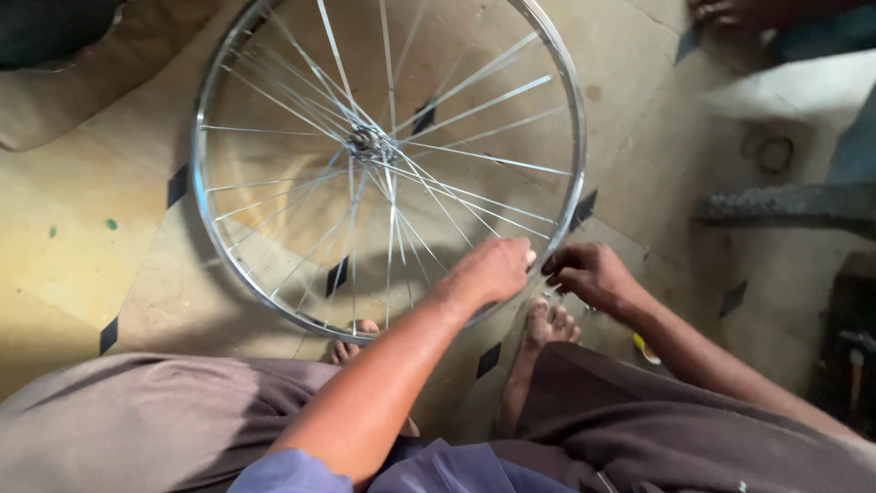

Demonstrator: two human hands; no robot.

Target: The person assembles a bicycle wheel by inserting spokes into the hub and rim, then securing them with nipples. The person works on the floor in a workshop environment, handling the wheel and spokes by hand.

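The spoked wheel (388,164) stands tilted on the tiled floor (73,237) by the person's bare feet, and could topple onto them if the grip slackens, the left hand (493,269) curled closed over its lower rim, the right hand (591,274) pinched shut just beside it, holding something too small to tell.

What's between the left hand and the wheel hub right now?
In the head view, only thin metal spokes fan across that stretch, from the hub toward the left hand at the rim; tiled floor shows through them.
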